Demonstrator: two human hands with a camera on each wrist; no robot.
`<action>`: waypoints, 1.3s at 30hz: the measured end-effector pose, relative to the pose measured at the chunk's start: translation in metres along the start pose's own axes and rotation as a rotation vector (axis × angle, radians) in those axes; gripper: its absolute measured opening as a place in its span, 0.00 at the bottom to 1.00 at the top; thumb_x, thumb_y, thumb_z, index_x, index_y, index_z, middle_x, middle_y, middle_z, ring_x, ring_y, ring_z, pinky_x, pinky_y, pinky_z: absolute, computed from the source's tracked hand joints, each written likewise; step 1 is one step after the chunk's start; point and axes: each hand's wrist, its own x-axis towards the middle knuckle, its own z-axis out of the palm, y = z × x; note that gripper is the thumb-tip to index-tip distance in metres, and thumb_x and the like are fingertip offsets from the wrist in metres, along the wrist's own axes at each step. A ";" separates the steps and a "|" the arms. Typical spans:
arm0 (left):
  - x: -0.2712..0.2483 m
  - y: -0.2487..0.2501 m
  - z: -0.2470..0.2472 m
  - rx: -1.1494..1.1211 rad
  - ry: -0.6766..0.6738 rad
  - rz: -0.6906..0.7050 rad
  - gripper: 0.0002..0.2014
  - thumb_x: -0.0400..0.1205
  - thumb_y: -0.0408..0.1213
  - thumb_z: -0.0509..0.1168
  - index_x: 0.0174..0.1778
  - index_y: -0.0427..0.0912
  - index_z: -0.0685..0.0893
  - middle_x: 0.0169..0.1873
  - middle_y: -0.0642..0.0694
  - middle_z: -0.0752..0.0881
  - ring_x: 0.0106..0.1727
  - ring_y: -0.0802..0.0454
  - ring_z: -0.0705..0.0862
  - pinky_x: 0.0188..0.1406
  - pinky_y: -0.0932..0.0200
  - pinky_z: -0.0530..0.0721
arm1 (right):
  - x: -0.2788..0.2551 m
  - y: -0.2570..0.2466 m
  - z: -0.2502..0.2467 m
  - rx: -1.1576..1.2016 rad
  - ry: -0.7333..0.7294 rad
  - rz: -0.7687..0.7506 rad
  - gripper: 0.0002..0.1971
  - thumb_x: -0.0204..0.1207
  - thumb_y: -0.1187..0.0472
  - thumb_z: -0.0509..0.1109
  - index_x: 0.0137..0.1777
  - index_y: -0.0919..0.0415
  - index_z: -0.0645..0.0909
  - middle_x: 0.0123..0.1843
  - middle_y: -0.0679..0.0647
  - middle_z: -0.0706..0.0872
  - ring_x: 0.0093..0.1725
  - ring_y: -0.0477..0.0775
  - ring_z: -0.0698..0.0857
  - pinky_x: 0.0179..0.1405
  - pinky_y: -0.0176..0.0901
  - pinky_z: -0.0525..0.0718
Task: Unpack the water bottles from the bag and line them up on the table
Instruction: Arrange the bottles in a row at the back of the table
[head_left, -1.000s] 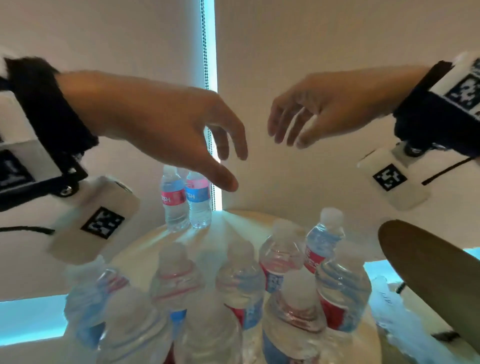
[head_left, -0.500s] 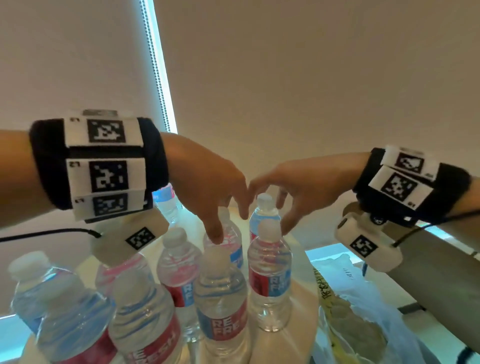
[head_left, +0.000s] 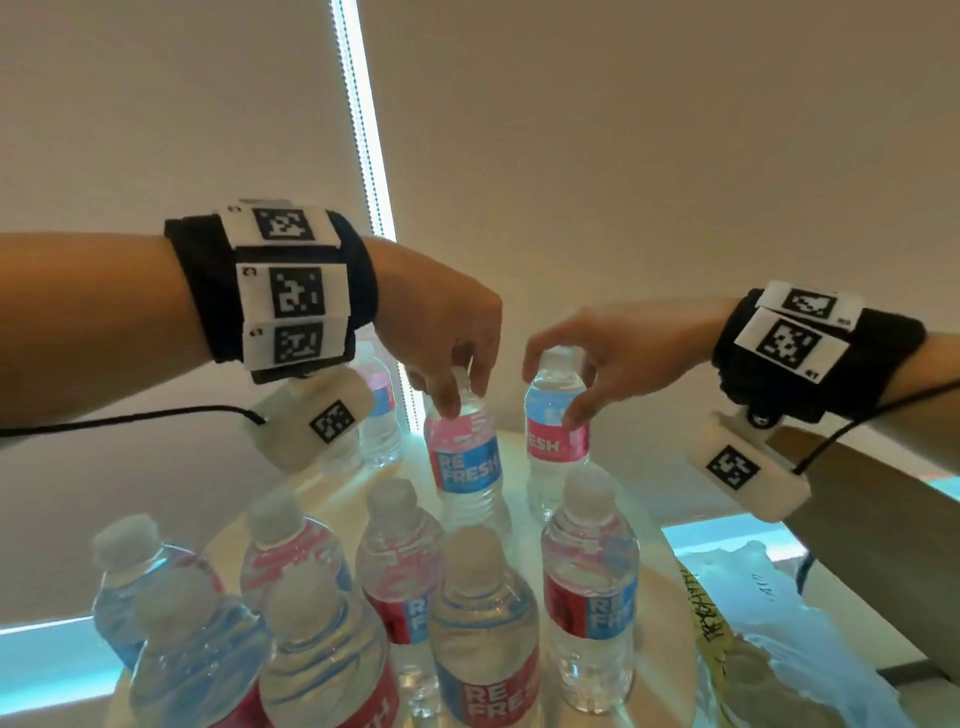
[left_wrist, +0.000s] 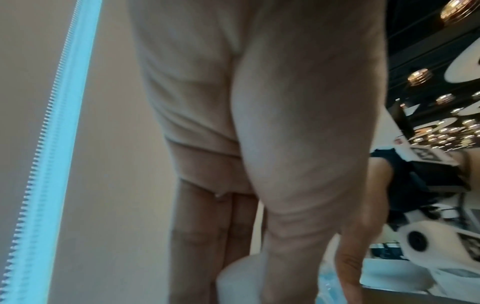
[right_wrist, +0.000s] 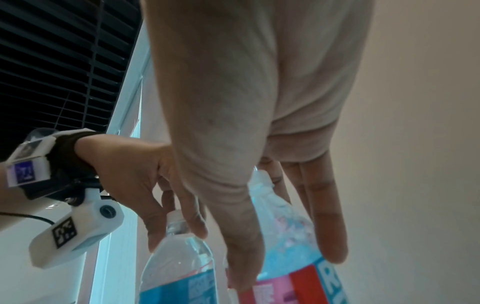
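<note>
Two clear water bottles with pink, red and blue labels stand upright side by side at the far part of the round table (head_left: 658, 613). My left hand (head_left: 464, 396) comes from above and grips the neck of the left bottle (head_left: 466, 460). My right hand (head_left: 555, 387) grips the top of the right bottle (head_left: 557, 441), thumb on its shoulder. In the right wrist view my fingers (right_wrist: 330, 232) wrap that bottle (right_wrist: 291, 253), and the left hand (right_wrist: 145, 185) holds the other bottle (right_wrist: 179, 265). The left wrist view shows mostly palm and a white cap (left_wrist: 239, 277).
Several more bottles (head_left: 485, 639) crowd the near half of the table, close together. Two others (head_left: 378, 410) stand at the back left, behind my left wrist. A crumpled plastic bag (head_left: 789, 639) lies at the table's right edge. A blind-covered window stands behind.
Both hands dropped from high above the table onto the two far bottles. Their fingers, spread a second ago, now curl round the bottle tops.
</note>
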 end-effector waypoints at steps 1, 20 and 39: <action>0.004 -0.011 -0.001 -0.019 0.016 -0.024 0.19 0.72 0.47 0.79 0.59 0.52 0.90 0.29 0.53 0.88 0.30 0.58 0.86 0.35 0.64 0.81 | 0.011 0.002 -0.003 -0.014 0.018 0.005 0.23 0.72 0.55 0.84 0.65 0.51 0.82 0.38 0.32 0.78 0.33 0.34 0.85 0.31 0.24 0.80; 0.106 -0.134 0.061 -0.073 0.231 -0.333 0.15 0.80 0.42 0.72 0.62 0.47 0.89 0.48 0.53 0.76 0.65 0.46 0.80 0.61 0.56 0.74 | 0.186 0.029 0.040 0.082 0.097 0.070 0.30 0.76 0.57 0.80 0.74 0.59 0.73 0.68 0.58 0.84 0.56 0.54 0.80 0.52 0.46 0.79; 0.100 -0.132 0.072 -0.127 0.216 -0.396 0.22 0.82 0.43 0.69 0.73 0.49 0.80 0.73 0.46 0.79 0.73 0.45 0.76 0.72 0.50 0.72 | 0.195 0.029 0.053 0.148 0.104 0.098 0.34 0.73 0.58 0.83 0.76 0.59 0.72 0.70 0.59 0.84 0.60 0.59 0.86 0.55 0.50 0.89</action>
